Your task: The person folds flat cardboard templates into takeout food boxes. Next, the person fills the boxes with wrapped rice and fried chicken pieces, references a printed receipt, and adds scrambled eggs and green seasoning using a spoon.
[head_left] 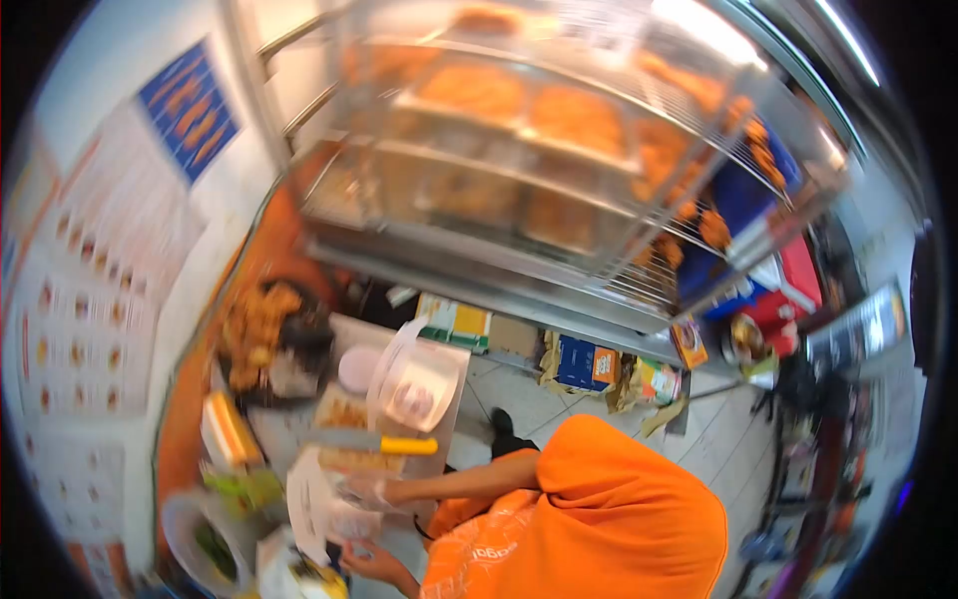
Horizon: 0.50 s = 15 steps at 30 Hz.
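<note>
My right hand (366,490), in a thin clear glove, reaches over an open white takeaway box (311,507); its fingers are blurred. My left hand (367,561) is at the box's near side, fingers curled against the edge. A second open white takeaway box (419,391) stands just beyond, its lid folded up and a reddish print or item inside. A knife with a yellow handle (409,445) lies between the two boxes, its blade across a board with chopped brown fried food (344,414).
A glass display case (479,265) holds trays of fried food (474,92). Fried pieces (257,329) are heaped in a dark bowl at the wall. A white tub with greens (212,544) is at lower left. Cardboard boxes (587,364) lie under the case.
</note>
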Each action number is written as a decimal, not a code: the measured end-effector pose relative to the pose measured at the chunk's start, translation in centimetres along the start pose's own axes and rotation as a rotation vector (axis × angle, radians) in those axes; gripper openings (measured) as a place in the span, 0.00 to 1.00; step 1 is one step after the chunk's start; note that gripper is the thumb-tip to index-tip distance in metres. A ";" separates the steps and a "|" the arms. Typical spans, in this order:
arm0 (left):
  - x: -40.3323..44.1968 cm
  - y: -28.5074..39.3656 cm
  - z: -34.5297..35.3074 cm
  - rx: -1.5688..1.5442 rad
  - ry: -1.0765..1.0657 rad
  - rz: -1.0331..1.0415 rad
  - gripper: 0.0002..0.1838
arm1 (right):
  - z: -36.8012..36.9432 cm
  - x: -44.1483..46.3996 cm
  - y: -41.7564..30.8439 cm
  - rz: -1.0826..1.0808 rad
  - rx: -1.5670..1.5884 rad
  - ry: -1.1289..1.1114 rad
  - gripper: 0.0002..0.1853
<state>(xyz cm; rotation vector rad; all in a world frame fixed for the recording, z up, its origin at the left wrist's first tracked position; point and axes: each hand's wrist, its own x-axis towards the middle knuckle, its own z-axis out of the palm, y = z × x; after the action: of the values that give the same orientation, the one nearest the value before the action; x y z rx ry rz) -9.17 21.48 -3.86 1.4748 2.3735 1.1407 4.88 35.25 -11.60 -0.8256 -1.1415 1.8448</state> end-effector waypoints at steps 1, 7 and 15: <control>1.8 1.9 1.0 -0.034 -0.018 0.069 0.13 | -3.1 -1.3 -4.4 -0.041 -0.035 0.103 0.19; 5.4 13.7 6.6 -0.261 -0.217 0.279 0.16 | -16.8 -17.8 -31.2 -0.521 -0.275 0.936 0.12; 0.9 37.0 14.7 -0.625 -0.434 0.584 0.18 | -23.4 -28.5 -58.7 -1.143 -1.066 1.518 0.12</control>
<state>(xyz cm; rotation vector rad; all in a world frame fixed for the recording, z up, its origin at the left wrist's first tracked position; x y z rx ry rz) 23.78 38.88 10.11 1.9331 1.1731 1.3180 54.64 35.78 36.67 -1.2769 -0.9733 -0.5543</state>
